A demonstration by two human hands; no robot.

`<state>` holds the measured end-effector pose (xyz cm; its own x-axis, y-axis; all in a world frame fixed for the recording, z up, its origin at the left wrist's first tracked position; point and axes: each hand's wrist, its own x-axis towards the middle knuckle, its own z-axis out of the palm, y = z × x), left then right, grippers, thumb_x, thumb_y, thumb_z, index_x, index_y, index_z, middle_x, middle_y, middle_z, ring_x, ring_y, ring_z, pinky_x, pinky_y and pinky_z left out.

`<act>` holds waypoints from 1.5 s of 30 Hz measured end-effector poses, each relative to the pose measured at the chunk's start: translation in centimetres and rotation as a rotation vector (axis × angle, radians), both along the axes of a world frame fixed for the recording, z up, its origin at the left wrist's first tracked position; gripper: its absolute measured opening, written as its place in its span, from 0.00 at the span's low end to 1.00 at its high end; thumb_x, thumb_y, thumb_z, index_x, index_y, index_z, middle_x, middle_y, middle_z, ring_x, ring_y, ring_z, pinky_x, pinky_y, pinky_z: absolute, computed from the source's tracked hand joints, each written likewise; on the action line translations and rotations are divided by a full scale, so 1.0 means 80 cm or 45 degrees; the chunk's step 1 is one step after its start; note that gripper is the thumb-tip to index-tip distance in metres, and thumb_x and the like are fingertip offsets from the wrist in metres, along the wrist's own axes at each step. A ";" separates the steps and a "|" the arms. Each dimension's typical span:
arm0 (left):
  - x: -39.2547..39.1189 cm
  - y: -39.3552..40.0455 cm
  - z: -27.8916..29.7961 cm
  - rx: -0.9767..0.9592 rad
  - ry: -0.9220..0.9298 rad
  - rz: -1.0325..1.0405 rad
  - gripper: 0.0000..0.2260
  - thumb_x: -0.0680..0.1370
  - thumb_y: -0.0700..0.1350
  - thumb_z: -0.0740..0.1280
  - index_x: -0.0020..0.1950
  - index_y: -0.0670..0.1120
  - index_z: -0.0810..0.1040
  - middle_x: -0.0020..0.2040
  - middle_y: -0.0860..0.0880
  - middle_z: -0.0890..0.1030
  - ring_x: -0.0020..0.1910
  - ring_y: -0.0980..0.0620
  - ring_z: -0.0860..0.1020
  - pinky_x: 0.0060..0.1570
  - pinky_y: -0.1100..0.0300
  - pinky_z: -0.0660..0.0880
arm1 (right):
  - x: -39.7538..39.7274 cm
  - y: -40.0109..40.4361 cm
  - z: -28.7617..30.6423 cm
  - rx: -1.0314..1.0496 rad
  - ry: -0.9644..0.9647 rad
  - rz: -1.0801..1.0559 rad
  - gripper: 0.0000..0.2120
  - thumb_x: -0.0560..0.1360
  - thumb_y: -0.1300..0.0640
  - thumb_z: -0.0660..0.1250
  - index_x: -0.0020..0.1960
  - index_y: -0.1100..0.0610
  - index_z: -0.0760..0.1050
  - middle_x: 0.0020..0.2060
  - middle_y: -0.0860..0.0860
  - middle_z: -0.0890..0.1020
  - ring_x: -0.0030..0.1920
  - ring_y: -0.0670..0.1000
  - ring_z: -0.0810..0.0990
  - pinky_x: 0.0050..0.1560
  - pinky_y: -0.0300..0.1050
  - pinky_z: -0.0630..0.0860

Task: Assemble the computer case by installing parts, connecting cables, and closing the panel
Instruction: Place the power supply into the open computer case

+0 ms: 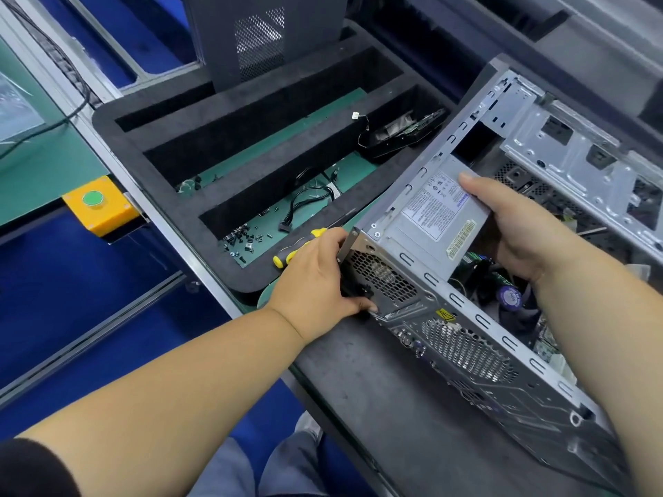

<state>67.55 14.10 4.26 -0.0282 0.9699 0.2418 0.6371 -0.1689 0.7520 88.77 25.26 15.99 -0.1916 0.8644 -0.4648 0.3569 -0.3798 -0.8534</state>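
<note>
Head view: right hand [516, 224] clasps labelled power supply [430, 224], print unreadable; left hand [315, 281] clasps case [466, 338]

Open computer case [502, 360] lies on table [376, 407]. Right hand [516, 224] grips power supply [430, 227] inside; left hand [315, 281] holds case's rear corner.

The open grey computer case [477, 338] lies on its side, running from five o'clock toward one o'clock. A silver power supply [436, 224] (label facing up) sits in its nine-o'clock corner.
</note>
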 end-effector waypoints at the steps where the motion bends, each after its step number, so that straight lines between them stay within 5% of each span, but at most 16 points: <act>1: 0.001 -0.001 0.000 0.004 -0.003 0.007 0.42 0.56 0.58 0.83 0.50 0.63 0.51 0.42 0.66 0.62 0.39 0.61 0.60 0.45 0.80 0.61 | -0.001 0.000 0.004 0.060 -0.030 0.006 0.17 0.62 0.37 0.74 0.43 0.47 0.86 0.48 0.52 0.87 0.49 0.52 0.86 0.66 0.58 0.73; 6: 0.001 -0.001 0.001 -0.025 0.017 0.015 0.38 0.56 0.59 0.82 0.51 0.59 0.57 0.43 0.66 0.62 0.41 0.62 0.59 0.43 0.73 0.60 | -0.014 -0.010 0.023 0.597 -0.469 0.205 0.20 0.69 0.35 0.70 0.56 0.44 0.80 0.48 0.39 0.85 0.46 0.40 0.83 0.47 0.46 0.77; 10: -0.001 -0.004 0.004 0.020 0.006 -0.025 0.32 0.65 0.65 0.73 0.58 0.53 0.61 0.45 0.66 0.60 0.41 0.62 0.59 0.48 0.79 0.59 | -0.032 -0.021 0.037 0.657 -0.742 0.300 0.40 0.68 0.23 0.57 0.70 0.47 0.71 0.58 0.40 0.75 0.57 0.45 0.74 0.55 0.47 0.68; 12: -0.004 -0.005 0.005 0.034 0.003 -0.055 0.26 0.71 0.65 0.67 0.59 0.52 0.62 0.43 0.62 0.60 0.41 0.61 0.58 0.44 0.73 0.60 | -0.040 -0.020 0.045 0.477 -0.589 0.257 0.39 0.66 0.20 0.57 0.65 0.45 0.73 0.58 0.41 0.76 0.57 0.45 0.75 0.53 0.50 0.69; 14: -0.005 -0.004 0.008 0.026 0.016 -0.051 0.23 0.73 0.65 0.63 0.58 0.52 0.62 0.42 0.60 0.60 0.40 0.60 0.58 0.39 0.67 0.59 | -0.046 -0.013 0.047 0.384 -0.527 0.249 0.29 0.63 0.21 0.64 0.49 0.43 0.72 0.47 0.39 0.73 0.47 0.44 0.72 0.45 0.48 0.68; 19: -0.003 -0.007 0.014 0.023 0.023 -0.001 0.24 0.70 0.64 0.69 0.53 0.56 0.59 0.41 0.65 0.60 0.43 0.68 0.66 0.35 0.73 0.57 | -0.055 -0.003 0.037 0.405 -0.532 0.223 0.26 0.61 0.28 0.72 0.42 0.41 0.62 0.40 0.39 0.62 0.42 0.44 0.66 0.41 0.43 0.66; 21: -0.004 -0.006 0.014 -0.004 0.007 -0.005 0.25 0.69 0.65 0.68 0.53 0.55 0.60 0.41 0.65 0.61 0.42 0.69 0.66 0.37 0.72 0.56 | -0.052 -0.002 0.033 0.403 -0.500 0.181 0.31 0.59 0.27 0.73 0.53 0.44 0.70 0.46 0.38 0.71 0.49 0.45 0.72 0.50 0.46 0.72; 22: -0.004 -0.005 0.014 -0.015 0.002 -0.008 0.26 0.68 0.65 0.70 0.54 0.54 0.60 0.41 0.65 0.61 0.40 0.67 0.65 0.38 0.72 0.56 | -0.051 -0.001 0.032 0.385 -0.472 0.151 0.43 0.57 0.27 0.74 0.65 0.49 0.72 0.57 0.42 0.75 0.58 0.48 0.75 0.59 0.51 0.75; 25: -0.004 -0.003 0.011 -0.033 0.007 -0.014 0.29 0.68 0.62 0.75 0.56 0.53 0.62 0.43 0.66 0.62 0.39 0.65 0.63 0.38 0.75 0.61 | -0.054 0.000 0.033 0.378 -0.441 0.089 0.60 0.52 0.27 0.74 0.77 0.53 0.63 0.71 0.50 0.73 0.67 0.53 0.75 0.68 0.57 0.73; 29: -0.005 -0.001 0.009 -0.080 -0.016 -0.020 0.31 0.67 0.59 0.77 0.59 0.50 0.63 0.44 0.66 0.62 0.42 0.69 0.64 0.43 0.78 0.62 | -0.053 -0.002 0.034 0.382 -0.464 0.116 0.56 0.53 0.26 0.75 0.73 0.54 0.68 0.60 0.47 0.76 0.62 0.52 0.77 0.66 0.59 0.74; 33: -0.005 -0.002 0.009 -0.143 -0.038 -0.052 0.42 0.59 0.63 0.80 0.62 0.54 0.59 0.48 0.65 0.65 0.43 0.66 0.62 0.44 0.76 0.62 | -0.051 0.001 0.032 0.347 -0.416 0.096 0.53 0.54 0.29 0.76 0.72 0.53 0.69 0.66 0.49 0.77 0.64 0.54 0.77 0.64 0.58 0.74; 35: -0.004 -0.003 0.008 -0.176 -0.031 -0.070 0.49 0.53 0.65 0.81 0.64 0.57 0.57 0.52 0.61 0.67 0.46 0.68 0.62 0.44 0.73 0.60 | -0.050 0.005 0.029 0.344 -0.381 0.093 0.47 0.55 0.30 0.78 0.68 0.49 0.72 0.61 0.49 0.76 0.60 0.52 0.76 0.61 0.55 0.74; 38: -0.003 -0.003 0.005 -0.212 -0.031 -0.050 0.51 0.51 0.67 0.81 0.65 0.57 0.56 0.54 0.61 0.67 0.49 0.69 0.63 0.46 0.71 0.61 | -0.047 0.008 0.027 0.371 -0.412 0.084 0.52 0.54 0.30 0.79 0.71 0.52 0.71 0.63 0.46 0.77 0.59 0.51 0.78 0.58 0.53 0.76; 41: -0.006 -0.001 0.001 -0.242 -0.035 -0.055 0.50 0.52 0.67 0.80 0.65 0.59 0.55 0.52 0.67 0.65 0.49 0.68 0.65 0.46 0.73 0.63 | -0.035 0.022 0.030 0.320 -0.338 0.164 0.30 0.56 0.29 0.78 0.47 0.50 0.81 0.45 0.43 0.85 0.44 0.50 0.84 0.49 0.51 0.79; 45: -0.015 0.001 -0.008 -0.291 -0.001 -0.114 0.48 0.55 0.64 0.80 0.66 0.58 0.55 0.53 0.64 0.68 0.51 0.64 0.66 0.47 0.67 0.66 | -0.003 0.037 0.013 -0.065 0.025 0.141 0.24 0.66 0.28 0.71 0.47 0.47 0.86 0.51 0.52 0.86 0.54 0.57 0.85 0.63 0.58 0.77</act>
<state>66.38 14.18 3.64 0.0599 0.9981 0.0159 0.6269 -0.0500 0.7775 88.56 28.23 17.01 -0.2943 0.8128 -0.5027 0.3826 -0.3818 -0.8414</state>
